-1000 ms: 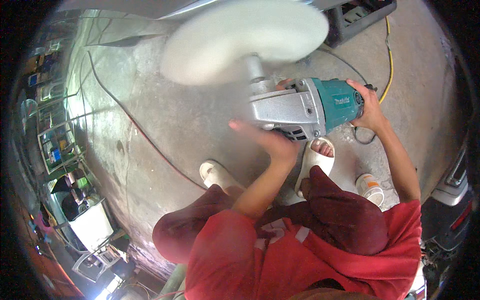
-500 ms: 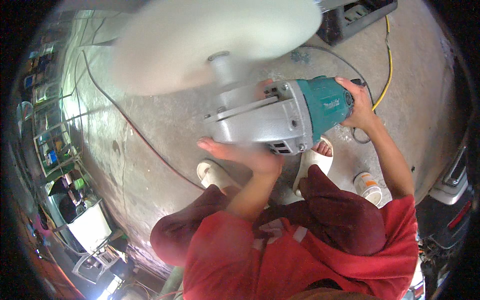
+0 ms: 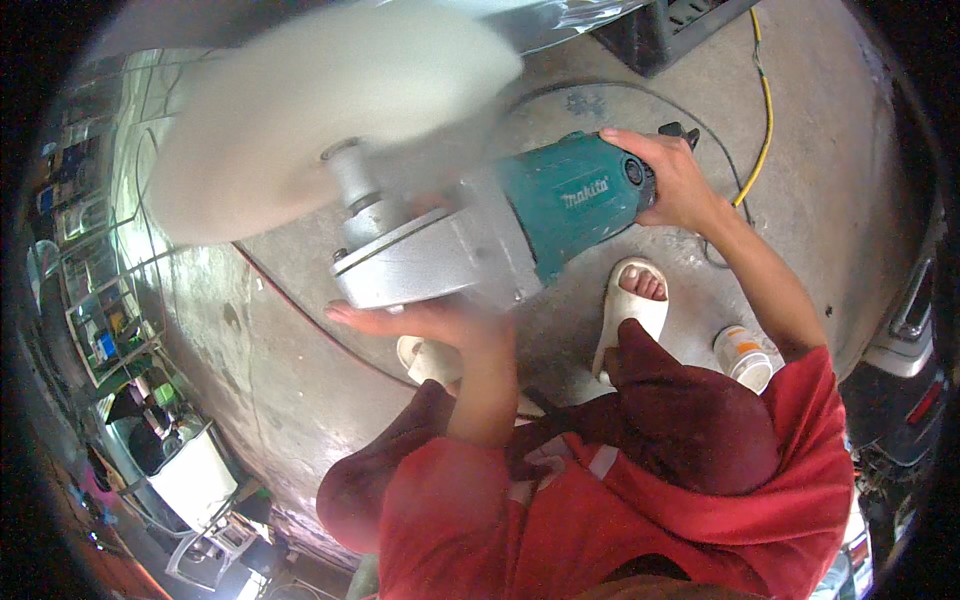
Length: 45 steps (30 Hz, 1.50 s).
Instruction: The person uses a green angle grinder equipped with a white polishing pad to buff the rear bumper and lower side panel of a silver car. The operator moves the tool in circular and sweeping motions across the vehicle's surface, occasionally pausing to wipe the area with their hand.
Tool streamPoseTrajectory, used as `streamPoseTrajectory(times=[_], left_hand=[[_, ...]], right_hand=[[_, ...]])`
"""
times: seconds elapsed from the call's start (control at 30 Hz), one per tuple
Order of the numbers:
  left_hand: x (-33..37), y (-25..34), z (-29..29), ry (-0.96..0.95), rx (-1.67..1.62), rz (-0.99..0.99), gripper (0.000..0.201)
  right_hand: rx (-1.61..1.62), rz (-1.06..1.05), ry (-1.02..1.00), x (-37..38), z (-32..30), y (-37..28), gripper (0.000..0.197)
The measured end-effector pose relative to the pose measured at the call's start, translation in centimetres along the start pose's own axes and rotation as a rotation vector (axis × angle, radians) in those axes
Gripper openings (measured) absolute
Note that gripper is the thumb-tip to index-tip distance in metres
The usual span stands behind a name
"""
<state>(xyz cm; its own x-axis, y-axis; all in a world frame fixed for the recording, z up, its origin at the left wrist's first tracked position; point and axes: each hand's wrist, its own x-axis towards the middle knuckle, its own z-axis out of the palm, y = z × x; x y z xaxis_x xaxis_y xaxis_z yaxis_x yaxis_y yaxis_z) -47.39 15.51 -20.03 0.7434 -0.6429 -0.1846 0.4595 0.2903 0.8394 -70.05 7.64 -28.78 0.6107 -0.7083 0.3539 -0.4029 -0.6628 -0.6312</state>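
Note:
A corded polisher with a green motor body point(image 3: 575, 200) and a silver gear head point(image 3: 430, 265) is held between my two hands. Its large white round pad point(image 3: 300, 130) is smeared by motion and tilted up at the left. My left hand point(image 3: 440, 325) cups the gear head from beneath, thumb along its near side; a bit of reddish finger shows on the far side. The rear end of the green body is wrapped by my right hand point(image 3: 675, 180), with a black piece point(image 3: 680, 132) sticking out beside it.
A glossy panel point(image 3: 570, 22) lies past the pad; whether they touch, I cannot tell. A black plastic stand point(image 3: 655, 35) is at the far right, near a yellow cable point(image 3: 768, 110). A white tub point(image 3: 743, 360) stands by my sandalled foot point(image 3: 638, 290). Cluttered shelves line the left.
The polisher has shifted left in my hands, and its pad has swung left and tilted more. Both hands have moved left with it, keeping their hold.

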Motion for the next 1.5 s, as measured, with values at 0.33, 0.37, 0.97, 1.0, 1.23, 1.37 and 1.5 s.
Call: streamPoseTrajectory(times=[0.33, 0.37, 0.97, 1.0, 1.23, 1.37, 1.5], left_hand=[[5.1, -1.8, -3.1, 0.024, 0.000, 0.014, 0.078], [5.6, -2.2, -3.2, 0.040, -0.030, 0.014, 0.078], [-0.4, -9.4, -2.0, -0.119, -0.324, -0.717, 0.077], [-1.1, -9.6, -2.4, -0.257, -0.226, -0.631, 0.078], [0.5, -12.8, -4.1, -0.292, -0.544, -0.901, 0.078], [3.4, -13.1, -5.7, -0.345, -0.512, -0.789, 0.071], [9.0, -5.9, -5.4, -0.258, -0.125, -0.548, 0.079]], right_hand=[[-0.051, 0.004, -0.010, 1.8, 2.6, 0.1, 0.088], [-0.051, 0.007, -0.006, 2.0, 2.8, 0.2, 0.089], [-0.480, 0.431, -0.174, -7.6, -5.4, -6.5, 0.093], [-0.505, 0.457, -0.165, -8.5, -5.9, -7.2, 0.093], [-0.632, 0.635, -0.265, -7.2, -5.5, -13.2, 0.088], [-0.591, 0.607, -0.243, -3.9, -3.0, -14.7, 0.090], [-0.468, 0.503, -0.300, 1.8, 0.6, -16.8, 0.104]])
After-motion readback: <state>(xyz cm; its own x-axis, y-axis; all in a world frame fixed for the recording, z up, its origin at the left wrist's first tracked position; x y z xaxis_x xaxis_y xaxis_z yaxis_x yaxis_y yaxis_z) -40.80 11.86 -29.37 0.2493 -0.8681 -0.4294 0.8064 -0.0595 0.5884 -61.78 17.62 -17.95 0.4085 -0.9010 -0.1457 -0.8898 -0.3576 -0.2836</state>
